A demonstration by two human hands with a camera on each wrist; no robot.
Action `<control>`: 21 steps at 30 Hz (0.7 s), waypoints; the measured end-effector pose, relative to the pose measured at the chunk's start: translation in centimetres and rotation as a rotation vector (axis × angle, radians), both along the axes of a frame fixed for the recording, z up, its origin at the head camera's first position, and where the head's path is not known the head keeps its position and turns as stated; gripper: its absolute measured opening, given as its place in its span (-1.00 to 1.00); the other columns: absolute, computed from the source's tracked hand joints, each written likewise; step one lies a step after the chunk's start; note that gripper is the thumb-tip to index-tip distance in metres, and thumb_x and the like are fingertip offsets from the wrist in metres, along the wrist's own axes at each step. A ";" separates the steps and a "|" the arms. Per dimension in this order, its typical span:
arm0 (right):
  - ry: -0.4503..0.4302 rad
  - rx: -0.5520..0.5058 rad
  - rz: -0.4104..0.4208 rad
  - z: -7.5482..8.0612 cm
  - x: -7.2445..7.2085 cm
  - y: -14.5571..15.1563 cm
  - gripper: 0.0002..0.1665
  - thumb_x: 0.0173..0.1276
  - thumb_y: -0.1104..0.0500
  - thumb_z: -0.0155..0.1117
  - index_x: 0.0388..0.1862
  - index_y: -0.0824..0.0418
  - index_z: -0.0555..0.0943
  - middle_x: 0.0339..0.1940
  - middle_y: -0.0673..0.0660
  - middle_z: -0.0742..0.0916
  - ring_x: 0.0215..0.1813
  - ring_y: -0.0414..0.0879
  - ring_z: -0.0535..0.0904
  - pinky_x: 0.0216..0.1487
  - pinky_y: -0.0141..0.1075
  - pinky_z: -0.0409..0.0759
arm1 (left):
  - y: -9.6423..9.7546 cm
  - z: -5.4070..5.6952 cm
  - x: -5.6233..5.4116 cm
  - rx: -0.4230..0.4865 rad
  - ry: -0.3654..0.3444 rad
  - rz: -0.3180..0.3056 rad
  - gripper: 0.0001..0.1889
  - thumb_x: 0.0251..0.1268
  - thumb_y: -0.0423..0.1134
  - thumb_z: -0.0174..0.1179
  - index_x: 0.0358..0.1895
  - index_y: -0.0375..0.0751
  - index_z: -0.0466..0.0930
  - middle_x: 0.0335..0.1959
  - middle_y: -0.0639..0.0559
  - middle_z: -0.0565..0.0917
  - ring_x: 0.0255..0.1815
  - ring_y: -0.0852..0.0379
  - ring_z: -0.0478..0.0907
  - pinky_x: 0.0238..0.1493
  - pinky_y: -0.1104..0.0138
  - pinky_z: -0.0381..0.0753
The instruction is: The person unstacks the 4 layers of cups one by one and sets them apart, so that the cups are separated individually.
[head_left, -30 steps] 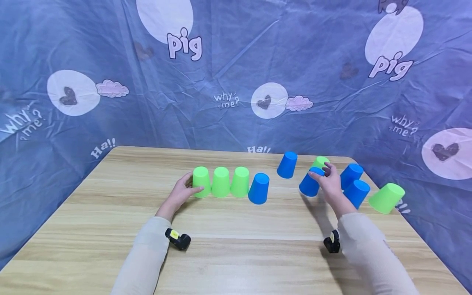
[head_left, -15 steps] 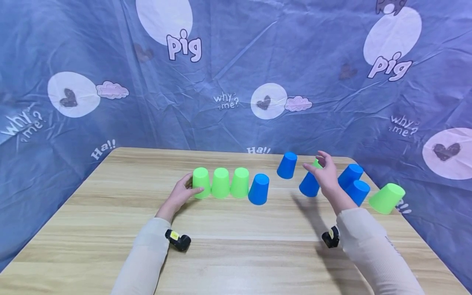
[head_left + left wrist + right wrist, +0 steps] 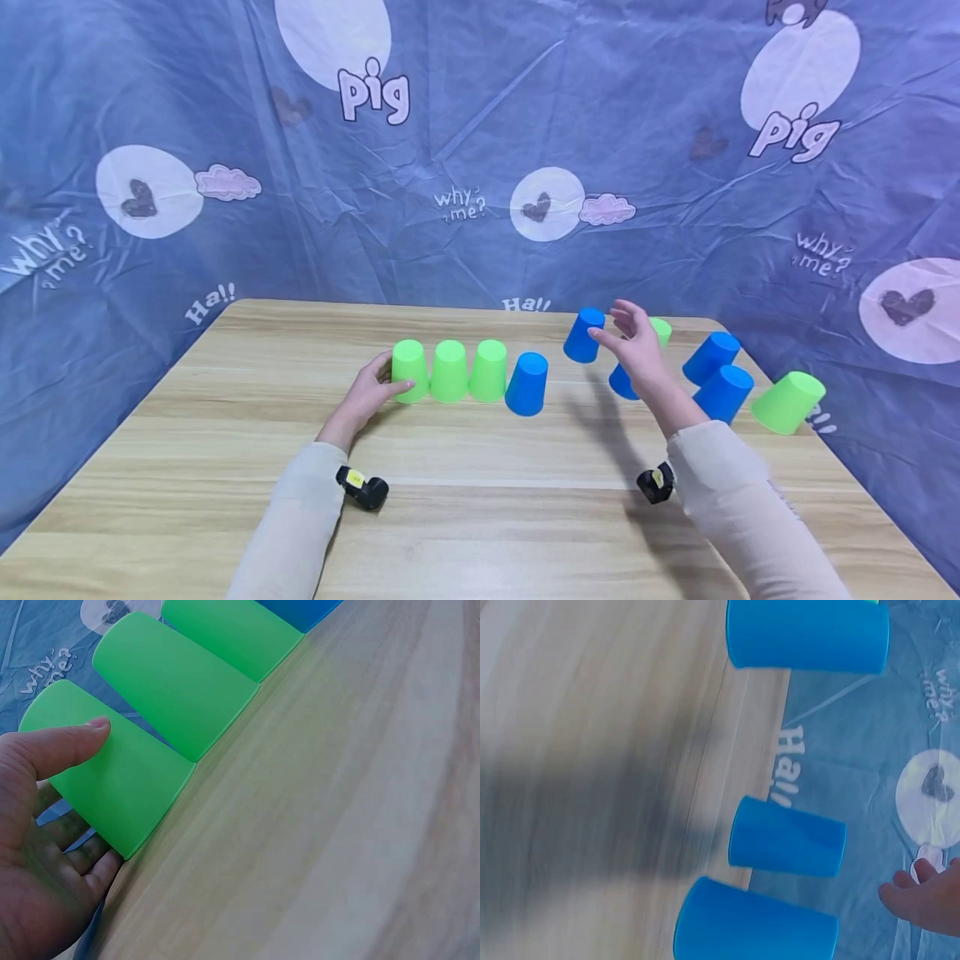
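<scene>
My left hand (image 3: 366,392) holds the leftmost green cup (image 3: 409,372), an upside-down plastic one. In the left wrist view its thumb lies across the cup's (image 3: 112,772) front, with the fingers behind. Two more green cups (image 3: 449,372) and a blue cup (image 3: 527,385) continue the row to the right. My right hand (image 3: 637,350) hovers with fingers spread and nothing in its grasp. Its thumb overlaps the back blue cup (image 3: 581,337) in the head view, while the right wrist view shows the hand (image 3: 926,896) apart from that cup (image 3: 787,836). Another blue cup (image 3: 622,383) is partly hidden behind the right hand.
Farther right stand two blue cups (image 3: 711,357) close together and a green cup (image 3: 787,403) near the table's right edge. One more green cup (image 3: 662,332) shows behind the right hand. A printed blue cloth (image 3: 480,150) hangs behind the wooden table (image 3: 480,517).
My right hand has let go of the blue cup, risen and moved left toward the back blue cup. The left hand keeps its place on the green cup.
</scene>
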State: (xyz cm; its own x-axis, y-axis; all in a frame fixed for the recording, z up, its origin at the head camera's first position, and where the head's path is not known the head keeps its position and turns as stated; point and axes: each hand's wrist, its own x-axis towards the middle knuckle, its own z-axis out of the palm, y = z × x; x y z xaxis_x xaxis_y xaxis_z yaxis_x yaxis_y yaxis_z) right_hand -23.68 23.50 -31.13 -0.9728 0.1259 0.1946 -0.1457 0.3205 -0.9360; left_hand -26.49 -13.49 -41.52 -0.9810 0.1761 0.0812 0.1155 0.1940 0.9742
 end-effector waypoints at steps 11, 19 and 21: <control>-0.061 -0.035 0.122 -1.4 0.2 -2.4 -0.11 0.11 0.12 0.25 0.31 0.25 -0.01 0.25 0.27 0.24 0.28 0.08 0.05 0.20 -0.06 0.13 | -0.1 0.0 0.0 0.011 -0.006 -0.001 -0.34 -0.03 -0.36 0.22 0.21 -0.27 0.16 0.17 -0.21 0.27 0.16 -0.09 0.19 0.18 0.13 0.11; -0.092 -0.062 0.172 -2.7 0.4 -3.8 -0.21 0.15 0.21 0.20 0.29 0.25 0.05 0.23 0.28 0.26 0.26 0.12 0.07 0.17 -0.02 0.16 | 0.0 0.1 0.0 0.018 -0.010 0.000 -0.34 -0.04 -0.38 0.21 0.21 -0.29 0.16 0.16 -0.23 0.28 0.15 -0.10 0.20 0.18 0.14 0.12; -0.089 -0.064 0.187 -3.0 0.3 -4.1 -0.21 0.14 0.20 0.20 0.28 0.26 0.05 0.22 0.29 0.27 0.26 0.13 0.08 0.17 -0.02 0.16 | -0.1 0.1 0.1 0.013 -0.010 0.002 -0.34 -0.04 -0.38 0.21 0.21 -0.29 0.16 0.16 -0.23 0.28 0.15 -0.10 0.20 0.18 0.13 0.12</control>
State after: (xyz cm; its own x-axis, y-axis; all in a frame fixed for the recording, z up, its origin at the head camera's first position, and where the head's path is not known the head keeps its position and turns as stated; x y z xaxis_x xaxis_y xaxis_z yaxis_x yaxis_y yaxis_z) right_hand -23.33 19.39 -34.12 -0.9933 -0.0491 0.1045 -0.1132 0.2354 -0.9653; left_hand -26.44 -13.55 -41.39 -0.9821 0.1735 0.0737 0.1054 0.1816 0.9777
